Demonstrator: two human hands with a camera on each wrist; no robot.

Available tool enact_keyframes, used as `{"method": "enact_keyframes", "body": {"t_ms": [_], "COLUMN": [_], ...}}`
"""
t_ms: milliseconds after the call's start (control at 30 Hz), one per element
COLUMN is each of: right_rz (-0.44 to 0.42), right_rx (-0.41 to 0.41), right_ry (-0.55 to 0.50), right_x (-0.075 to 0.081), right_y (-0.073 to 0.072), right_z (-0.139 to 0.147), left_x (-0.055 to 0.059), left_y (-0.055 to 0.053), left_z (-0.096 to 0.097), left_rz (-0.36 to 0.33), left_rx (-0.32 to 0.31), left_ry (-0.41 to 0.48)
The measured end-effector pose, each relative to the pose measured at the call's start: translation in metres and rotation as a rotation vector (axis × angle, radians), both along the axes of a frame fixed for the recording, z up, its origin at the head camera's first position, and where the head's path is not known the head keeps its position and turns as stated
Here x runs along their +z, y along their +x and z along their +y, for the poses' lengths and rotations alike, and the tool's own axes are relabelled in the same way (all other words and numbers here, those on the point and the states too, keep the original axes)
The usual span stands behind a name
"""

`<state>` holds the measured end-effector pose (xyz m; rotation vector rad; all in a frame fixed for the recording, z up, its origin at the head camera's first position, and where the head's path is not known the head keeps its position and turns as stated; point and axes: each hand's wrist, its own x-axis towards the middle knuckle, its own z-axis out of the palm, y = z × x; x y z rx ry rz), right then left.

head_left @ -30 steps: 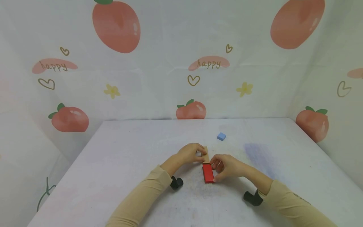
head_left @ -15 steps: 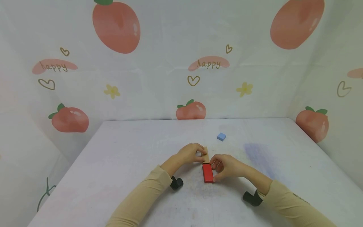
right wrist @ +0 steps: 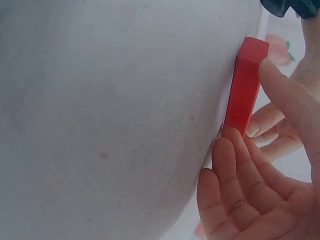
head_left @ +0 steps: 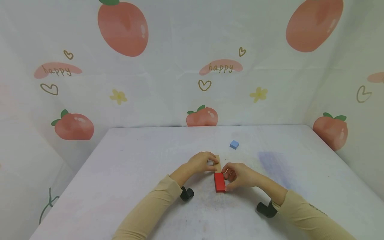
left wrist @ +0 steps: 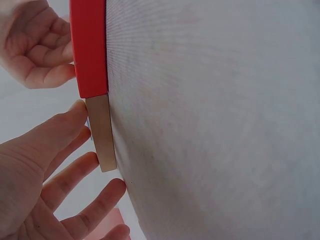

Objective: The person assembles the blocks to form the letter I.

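Here on the bench (head_left: 144, 156), the left hand (head_left: 201, 162), fingers partly bent, holds the wooden block (head_left: 218, 162) with thumb and fingertips; the right hand (head_left: 241, 175), thumb and fingers spread lengthwise, grips the red block (head_left: 220, 182). Red lies nearer the person, end-on against the wood, and a blue block (head_left: 234, 144) sits beyond, apart from both.

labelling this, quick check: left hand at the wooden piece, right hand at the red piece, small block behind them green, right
The small block is blue, not green: see the head view. The left hand is at the wooden piece, the right hand at the red piece.
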<state>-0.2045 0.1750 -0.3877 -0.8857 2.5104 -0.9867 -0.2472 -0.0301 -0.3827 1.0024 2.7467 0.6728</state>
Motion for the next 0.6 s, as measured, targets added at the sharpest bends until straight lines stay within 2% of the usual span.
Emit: {"method": "enact_keyframes", "body": {"t_ms": [600], "right_rz": [0.001], "right_rx": [0.0], "right_ry": [0.009], "right_x": [0.0014], "right_y": [-0.0011], "right_z": [-0.0004], "left_x": [-0.0003], "left_y": [-0.0007], "left_z": [0.0009], "left_rz": [-0.004], "left_rx": [0.011], "left_ry": [-0.015]}}
